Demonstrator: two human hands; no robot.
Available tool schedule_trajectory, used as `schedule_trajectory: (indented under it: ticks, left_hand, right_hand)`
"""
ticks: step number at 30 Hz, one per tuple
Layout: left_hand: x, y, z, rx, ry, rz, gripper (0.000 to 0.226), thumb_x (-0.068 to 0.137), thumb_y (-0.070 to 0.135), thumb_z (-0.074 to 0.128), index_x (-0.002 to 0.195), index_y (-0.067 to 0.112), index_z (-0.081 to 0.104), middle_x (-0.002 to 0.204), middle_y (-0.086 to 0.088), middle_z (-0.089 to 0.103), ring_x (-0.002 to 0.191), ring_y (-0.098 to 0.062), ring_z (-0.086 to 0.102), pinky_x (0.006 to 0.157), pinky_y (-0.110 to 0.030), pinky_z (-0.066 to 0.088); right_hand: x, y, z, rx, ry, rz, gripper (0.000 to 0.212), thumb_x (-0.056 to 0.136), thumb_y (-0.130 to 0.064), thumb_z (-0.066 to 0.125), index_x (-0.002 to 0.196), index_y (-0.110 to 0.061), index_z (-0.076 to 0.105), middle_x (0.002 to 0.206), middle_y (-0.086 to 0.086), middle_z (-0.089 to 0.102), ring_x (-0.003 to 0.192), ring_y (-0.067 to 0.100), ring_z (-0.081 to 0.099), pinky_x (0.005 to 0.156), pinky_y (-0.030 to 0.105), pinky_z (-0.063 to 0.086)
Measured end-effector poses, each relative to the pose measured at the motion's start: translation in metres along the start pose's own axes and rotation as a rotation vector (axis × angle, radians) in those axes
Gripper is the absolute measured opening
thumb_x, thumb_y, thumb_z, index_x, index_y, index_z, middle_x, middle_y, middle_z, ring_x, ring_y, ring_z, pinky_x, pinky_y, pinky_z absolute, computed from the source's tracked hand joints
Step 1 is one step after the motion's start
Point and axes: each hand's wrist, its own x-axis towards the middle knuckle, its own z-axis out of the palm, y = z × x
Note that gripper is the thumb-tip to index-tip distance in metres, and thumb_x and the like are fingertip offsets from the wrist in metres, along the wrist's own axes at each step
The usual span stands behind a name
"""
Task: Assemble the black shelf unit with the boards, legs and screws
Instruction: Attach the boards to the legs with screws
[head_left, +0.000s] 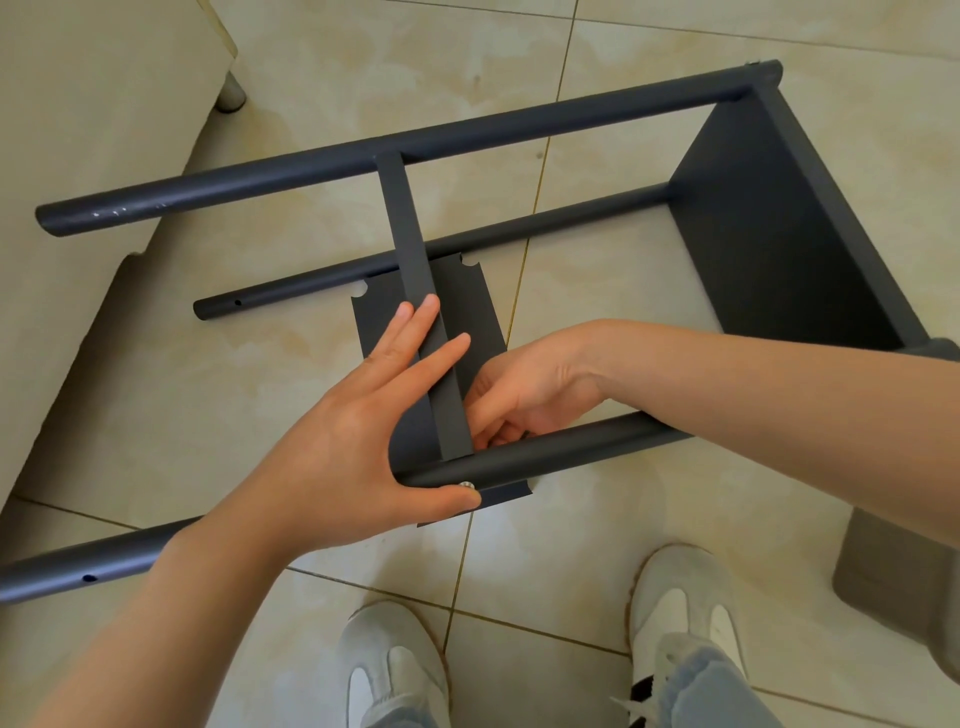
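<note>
now, lower centre of frame: left hand (353, 441) flat, fingers straight on the middle board (415, 270), thumb under the near leg (571, 447) by the screw (466, 485). right hand (524, 395) curled behind the joint, contents unclear. risk: if the board shifts, the screw cross-threads.

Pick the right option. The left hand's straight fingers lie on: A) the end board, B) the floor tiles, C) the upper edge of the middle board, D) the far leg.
C: the left hand lays its fingers along the edge of the middle board, with its thumb down at the near leg.
</note>
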Motion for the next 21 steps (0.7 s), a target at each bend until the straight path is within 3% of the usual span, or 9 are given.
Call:
schedule_trajectory:
  ticks: [3,7,11,14,17,21]
  left_hand:
    - [-0.0001,0.0004,0.0,-0.009,0.004,0.005,0.106,0.067,0.063,0.078,0.154,0.046,0.019,0.16,0.037,-0.014,0.147,0.012,-0.015,0.114,-0.019,0.011]
    - [-0.0008,-0.0001,-0.0002,-0.016,-0.001,0.0,0.106,0.067,0.062,0.078,0.154,0.046,0.019,0.16,0.037,-0.014,0.147,0.012,-0.015,0.114,-0.02,0.011]
    - [-0.0005,0.0007,-0.0007,-0.018,-0.005,0.002,0.106,0.062,0.074,0.062,0.154,0.045,0.018,0.159,0.037,-0.014,0.147,0.012,-0.015,0.113,-0.018,0.009]
    - [-0.0005,0.0012,-0.0009,-0.023,-0.006,-0.003,0.107,0.06,0.075,0.059,0.155,0.045,0.018,0.159,0.037,-0.015,0.146,0.012,-0.016,0.113,-0.016,0.009]
    - [-0.0005,0.0008,-0.0009,-0.013,-0.002,-0.003,0.108,0.062,0.076,0.064,0.154,0.045,0.018,0.159,0.038,-0.015,0.146,0.012,-0.016,0.113,-0.017,0.008]
    - [-0.0001,-0.0003,-0.0002,0.001,-0.002,0.003,0.109,0.067,0.065,0.079,0.154,0.045,0.018,0.16,0.037,-0.015,0.147,0.012,-0.015,0.112,-0.015,0.008]
  right_hand:
    - [-0.0038,-0.0001,-0.0046,0.017,-0.022,0.003,0.017,0.097,-0.013,0.056,0.088,-0.01,0.07,0.081,0.004,0.073,0.074,0.015,0.068,0.079,0.029,0.053]
    - [0.003,0.0017,-0.0004,-0.05,-0.022,0.021,0.016,0.1,-0.016,0.054,0.102,-0.008,0.067,0.093,0.005,0.073,0.086,0.017,0.068,0.084,0.029,0.054]
    - [-0.002,0.0005,-0.0048,0.029,-0.044,-0.009,0.019,0.098,-0.012,0.055,0.087,-0.01,0.07,0.081,0.004,0.072,0.075,0.015,0.067,0.08,0.03,0.052]
    - [-0.0029,0.0012,-0.0062,0.006,-0.04,-0.001,0.017,0.098,-0.011,0.055,0.09,-0.009,0.069,0.081,0.004,0.072,0.076,0.015,0.068,0.078,0.03,0.054]
    - [0.0029,0.0027,-0.0024,-0.015,-0.023,0.007,0.016,0.098,-0.013,0.056,0.093,-0.009,0.07,0.089,0.005,0.074,0.083,0.017,0.069,0.086,0.032,0.053]
    - [-0.0004,0.0009,-0.0051,0.032,-0.048,-0.008,0.034,0.096,-0.008,0.055,0.07,-0.015,0.076,0.077,0.004,0.072,0.073,0.016,0.068,0.081,0.032,0.052]
